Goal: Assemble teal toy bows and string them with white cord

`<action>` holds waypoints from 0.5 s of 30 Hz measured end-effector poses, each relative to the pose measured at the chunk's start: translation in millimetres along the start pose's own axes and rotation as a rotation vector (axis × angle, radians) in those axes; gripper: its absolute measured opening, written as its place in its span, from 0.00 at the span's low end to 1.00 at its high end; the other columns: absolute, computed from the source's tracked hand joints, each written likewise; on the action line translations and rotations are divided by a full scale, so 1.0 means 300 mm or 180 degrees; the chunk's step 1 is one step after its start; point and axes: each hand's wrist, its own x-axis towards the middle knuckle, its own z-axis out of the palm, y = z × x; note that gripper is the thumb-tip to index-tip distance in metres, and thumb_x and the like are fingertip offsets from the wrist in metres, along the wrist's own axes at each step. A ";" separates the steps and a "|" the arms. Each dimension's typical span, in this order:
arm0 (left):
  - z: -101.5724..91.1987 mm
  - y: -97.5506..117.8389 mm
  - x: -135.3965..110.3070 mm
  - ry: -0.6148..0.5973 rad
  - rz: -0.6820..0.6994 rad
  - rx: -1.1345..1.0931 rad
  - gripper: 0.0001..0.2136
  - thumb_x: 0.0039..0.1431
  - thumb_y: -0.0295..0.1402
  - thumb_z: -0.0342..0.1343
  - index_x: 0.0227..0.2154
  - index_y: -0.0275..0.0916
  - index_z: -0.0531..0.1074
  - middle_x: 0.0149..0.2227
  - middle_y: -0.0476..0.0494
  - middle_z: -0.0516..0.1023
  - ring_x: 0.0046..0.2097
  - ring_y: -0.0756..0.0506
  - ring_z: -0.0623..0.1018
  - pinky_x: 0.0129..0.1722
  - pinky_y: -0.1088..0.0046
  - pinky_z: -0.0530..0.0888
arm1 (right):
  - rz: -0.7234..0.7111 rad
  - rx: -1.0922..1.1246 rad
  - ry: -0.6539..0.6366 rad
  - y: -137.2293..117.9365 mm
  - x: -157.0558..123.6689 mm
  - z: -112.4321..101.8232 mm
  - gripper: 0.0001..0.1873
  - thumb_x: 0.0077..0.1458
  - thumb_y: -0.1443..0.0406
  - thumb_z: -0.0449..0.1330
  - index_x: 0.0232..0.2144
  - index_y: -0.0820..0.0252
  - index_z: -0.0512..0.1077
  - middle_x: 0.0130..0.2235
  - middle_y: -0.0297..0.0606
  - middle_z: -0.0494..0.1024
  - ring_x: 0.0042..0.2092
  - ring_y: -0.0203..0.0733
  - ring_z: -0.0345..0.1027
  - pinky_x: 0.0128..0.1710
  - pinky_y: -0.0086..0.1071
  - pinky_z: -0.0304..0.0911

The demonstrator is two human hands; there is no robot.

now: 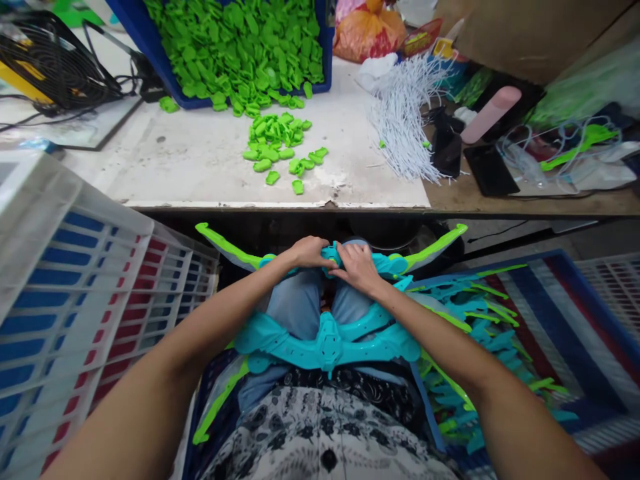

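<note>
A turquoise toy bow with lime-green limbs [425,253] lies across my knees, just below the table edge. My left hand [311,252] grips its middle part from the left. From the other side my right hand [357,265] closes on the same middle part, thumb and fingers pressed to it. The hands nearly meet, and what lies between their fingertips is partly hidden. Nearer my body, a second turquoise toy bow [327,343] rests on my lap under my forearms, one green limb pointing down at the left.
A blue bin [200,101] of small green plastic pieces stands on the table [200,167], with loose green pieces [275,133] before it. White strings [405,113] and phones [493,172] lie right. A white crate [100,313] is at left; a crate of bows [480,320] at right.
</note>
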 end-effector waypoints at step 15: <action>0.196 0.039 -0.230 0.1179 0.0307 0.1527 0.27 0.59 0.29 0.52 0.60 0.51 0.57 0.56 0.31 0.62 0.50 0.35 0.68 0.46 0.58 0.68 | 0.1873 0.0191 0.1268 0.424 0.275 -0.415 0.16 0.59 0.65 0.50 0.38 0.66 0.75 0.39 0.47 0.76 0.43 0.45 0.68 0.43 0.34 0.59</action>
